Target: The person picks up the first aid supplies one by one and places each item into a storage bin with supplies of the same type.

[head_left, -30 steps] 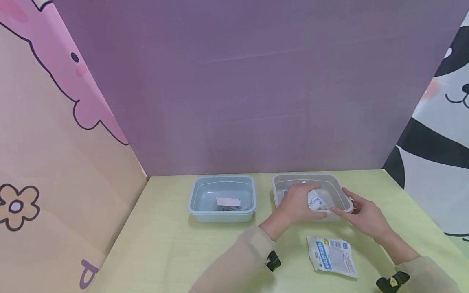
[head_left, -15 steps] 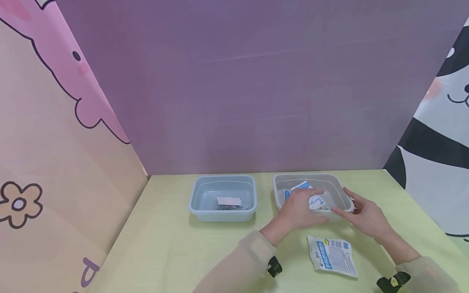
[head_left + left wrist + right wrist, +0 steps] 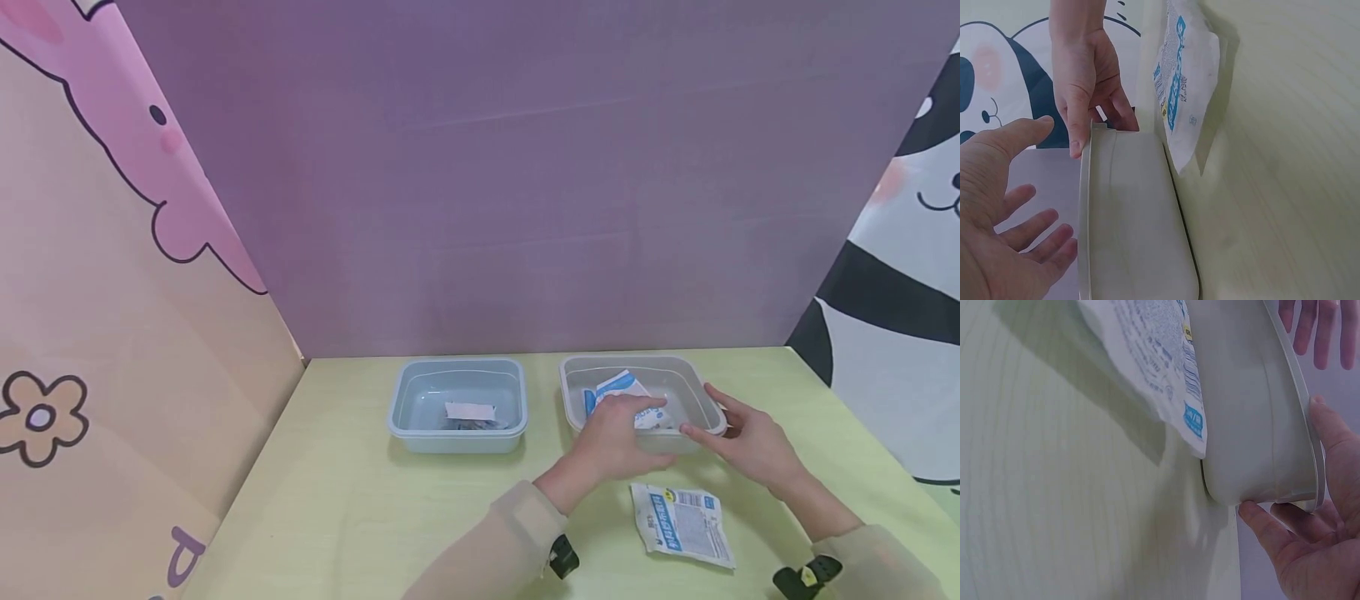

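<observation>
A grey plastic box [image 3: 678, 367] stands at the back right, with blue-and-white packets [image 3: 624, 385] inside. My right hand [image 3: 750, 437] grips its right front corner, thumb at the rim and fingers around the side. Over the front rim is my left hand [image 3: 618, 437], fingers spread and relaxed with nothing between them, as the left wrist view also shows. It hides part of the packets. Nearer to me a white packet with blue print [image 3: 684, 525] lies flat on the table.
To the left stands a light blue plastic box [image 3: 456, 444] with a small white packet [image 3: 469, 412] in it. Behind the pale yellow-green table [image 3: 337, 467] rises a purple backdrop [image 3: 480, 183]. Printed panels flank both sides.
My left hand has drawn back slightly toward me from inside the grey box, so more of the packets shows. My right hand has kept its place on the corner.
</observation>
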`<state>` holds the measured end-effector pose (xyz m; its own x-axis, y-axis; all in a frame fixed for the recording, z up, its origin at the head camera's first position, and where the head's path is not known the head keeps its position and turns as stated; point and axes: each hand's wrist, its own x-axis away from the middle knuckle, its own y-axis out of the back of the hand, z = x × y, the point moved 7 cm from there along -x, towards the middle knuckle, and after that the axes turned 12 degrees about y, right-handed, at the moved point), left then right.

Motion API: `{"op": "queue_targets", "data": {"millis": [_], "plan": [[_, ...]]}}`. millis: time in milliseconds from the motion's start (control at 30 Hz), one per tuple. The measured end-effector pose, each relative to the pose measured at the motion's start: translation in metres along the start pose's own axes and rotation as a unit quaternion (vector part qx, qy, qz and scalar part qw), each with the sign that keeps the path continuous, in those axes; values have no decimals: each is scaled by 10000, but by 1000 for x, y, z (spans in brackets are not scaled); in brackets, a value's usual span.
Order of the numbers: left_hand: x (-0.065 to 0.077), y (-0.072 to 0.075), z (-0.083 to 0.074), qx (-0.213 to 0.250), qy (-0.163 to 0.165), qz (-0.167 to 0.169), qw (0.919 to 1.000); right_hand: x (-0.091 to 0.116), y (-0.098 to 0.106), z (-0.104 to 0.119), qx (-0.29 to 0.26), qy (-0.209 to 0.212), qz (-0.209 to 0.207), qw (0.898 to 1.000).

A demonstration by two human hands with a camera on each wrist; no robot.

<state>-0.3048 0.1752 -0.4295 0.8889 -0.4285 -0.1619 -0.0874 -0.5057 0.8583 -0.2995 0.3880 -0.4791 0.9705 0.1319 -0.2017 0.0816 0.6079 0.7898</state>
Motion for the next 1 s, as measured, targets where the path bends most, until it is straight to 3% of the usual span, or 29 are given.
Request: {"op": "queue_targets", "data": {"millis": [600,867,1000], "plan": [[16,-2,-7,26,-515,-137,9986,0,-1,3,40,87,-70,9999],[23,-2,-9,-36,-783,-494,9957,0,-1,2,113,226,-164,9995],[25,-4,-10,-38,-863,-498,9950,-1,-1,0,141,246,-178,9994]]}}
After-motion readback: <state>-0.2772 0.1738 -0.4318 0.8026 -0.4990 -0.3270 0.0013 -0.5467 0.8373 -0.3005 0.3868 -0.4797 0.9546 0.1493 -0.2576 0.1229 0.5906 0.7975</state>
